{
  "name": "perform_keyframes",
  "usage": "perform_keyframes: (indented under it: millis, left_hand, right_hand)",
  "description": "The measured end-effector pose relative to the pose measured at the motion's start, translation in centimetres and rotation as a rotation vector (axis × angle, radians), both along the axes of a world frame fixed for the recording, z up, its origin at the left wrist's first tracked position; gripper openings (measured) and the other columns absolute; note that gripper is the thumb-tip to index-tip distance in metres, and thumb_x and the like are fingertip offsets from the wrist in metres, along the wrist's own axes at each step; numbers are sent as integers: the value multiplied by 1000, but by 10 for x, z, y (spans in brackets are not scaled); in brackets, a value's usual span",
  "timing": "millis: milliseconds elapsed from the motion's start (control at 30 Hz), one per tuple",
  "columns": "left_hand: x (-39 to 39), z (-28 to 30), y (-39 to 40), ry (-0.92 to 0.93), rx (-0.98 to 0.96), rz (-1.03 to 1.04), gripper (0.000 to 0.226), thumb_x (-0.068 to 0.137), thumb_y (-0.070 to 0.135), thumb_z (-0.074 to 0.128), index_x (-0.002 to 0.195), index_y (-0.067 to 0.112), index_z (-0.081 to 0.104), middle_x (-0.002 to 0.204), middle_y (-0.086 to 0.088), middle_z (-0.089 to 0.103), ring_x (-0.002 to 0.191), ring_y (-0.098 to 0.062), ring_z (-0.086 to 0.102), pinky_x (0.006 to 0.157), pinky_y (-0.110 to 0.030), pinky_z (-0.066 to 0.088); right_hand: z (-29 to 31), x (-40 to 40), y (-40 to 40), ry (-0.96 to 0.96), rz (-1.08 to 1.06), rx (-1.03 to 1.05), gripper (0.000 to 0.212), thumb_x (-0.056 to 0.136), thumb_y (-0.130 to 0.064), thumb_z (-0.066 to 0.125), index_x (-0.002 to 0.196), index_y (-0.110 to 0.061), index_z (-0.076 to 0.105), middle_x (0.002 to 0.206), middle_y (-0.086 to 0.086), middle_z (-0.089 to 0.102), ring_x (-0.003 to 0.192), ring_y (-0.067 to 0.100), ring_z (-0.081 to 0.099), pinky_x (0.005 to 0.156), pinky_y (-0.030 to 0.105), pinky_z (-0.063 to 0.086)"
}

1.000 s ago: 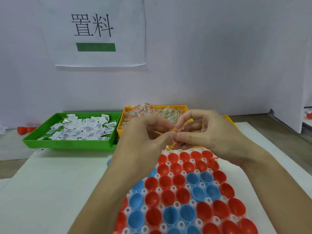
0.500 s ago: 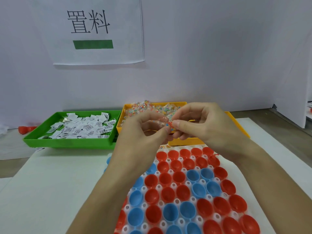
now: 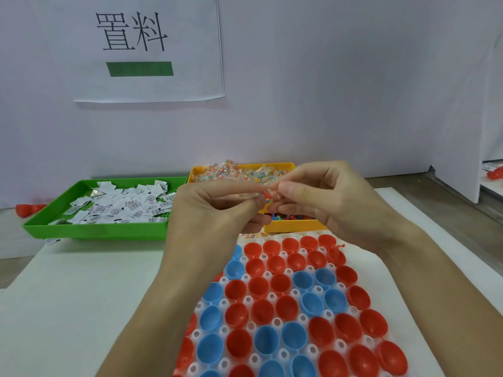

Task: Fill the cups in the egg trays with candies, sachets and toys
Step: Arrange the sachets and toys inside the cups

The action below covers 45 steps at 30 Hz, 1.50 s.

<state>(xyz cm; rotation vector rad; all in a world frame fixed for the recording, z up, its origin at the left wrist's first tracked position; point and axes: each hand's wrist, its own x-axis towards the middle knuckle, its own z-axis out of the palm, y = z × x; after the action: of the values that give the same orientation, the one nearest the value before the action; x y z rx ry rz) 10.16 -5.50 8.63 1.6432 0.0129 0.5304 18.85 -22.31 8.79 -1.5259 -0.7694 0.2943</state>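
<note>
Together, both hands [image 3: 272, 205] pinching one candy packet [image 3: 269, 195], fingers curled.

Both hands [image 3: 272, 210] block the yellow tray [image 3: 288, 227]; green tray [image 3: 95, 231] unobstructed.

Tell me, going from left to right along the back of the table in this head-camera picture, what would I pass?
Small red piece → green tray of white sachets → yellow tray of wrapped candies → red object at the far right edge.
</note>
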Motion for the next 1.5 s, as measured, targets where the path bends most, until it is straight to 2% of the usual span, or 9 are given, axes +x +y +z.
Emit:
perform_keyframes:
  millis: [67,333,500,767,933,1067,1200,1400,1500]
  left_hand:
    - [-1,0,-1,-39,70,23,22,83,-1,72,81,20,80,68,-1,75,62,-18,74,55,-20,57]
    - [-2,-1,-2,-41,202,-25,17,81,5,76,88,21,80,79,9,77,74,-8,75,68,-18,58]
    - [-2,1,-3,19,41,-153,14,85,7,71,89,17,79,81,-1,78,79,-15,76,71,-19,59]
    - [1,-3,-3,158,124,-137,15,78,7,80,89,16,76,77,-1,77,71,-15,74,65,-20,57]
    - [1,-2,6,215,248,-67,14,80,22,79,92,26,75,78,6,76,73,-10,72,66,-19,56]
    - [0,2,19,204,286,-44,11,81,23,77,91,26,75,77,7,76,72,-10,72,68,-26,56]
    - [-1,1,27,196,281,-18,6,83,21,76,88,25,75,75,4,76,70,-10,72,75,-33,55]
    - [-1,0,34,178,272,-6,12,85,17,74,83,29,76,75,0,76,68,-11,72,67,-21,57]
    - [-1,0,34,183,274,3,9,85,17,73,84,25,76,75,0,76,68,-10,72,71,-25,57]
  right_hand:
    - [2,-1,0,8,3,-16,24,83,-33,72,95,-12,77,95,10,76,94,26,74,87,34,59]
    - [7,-4,-4,-132,-90,-153,8,81,-17,78,89,-19,78,85,-5,77,83,8,74,68,13,54]
    - [9,-1,-11,-167,-87,-176,15,74,-27,80,88,-22,80,88,-4,77,86,11,74,71,15,55]
    - [11,1,-17,-183,-40,-215,17,70,-32,81,86,-25,80,83,-2,77,83,12,74,75,21,57]
    - [10,20,-51,-176,-202,-511,8,74,-14,85,78,-19,80,75,0,77,73,13,75,64,14,54]
    - [3,30,-73,-92,-227,-840,9,77,-11,83,76,-19,80,73,-1,77,72,12,75,69,23,57]
    - [-4,33,-70,-32,-209,-933,9,80,-8,81,79,-16,78,72,0,77,70,11,75,61,15,55]
    - [-14,32,-56,-24,-206,-1018,9,83,-7,79,79,-14,76,70,-4,76,68,8,74,62,17,56]
    - [-16,31,-51,-11,-192,-1038,11,84,-6,77,78,-14,75,68,-4,76,67,8,74,63,18,55]
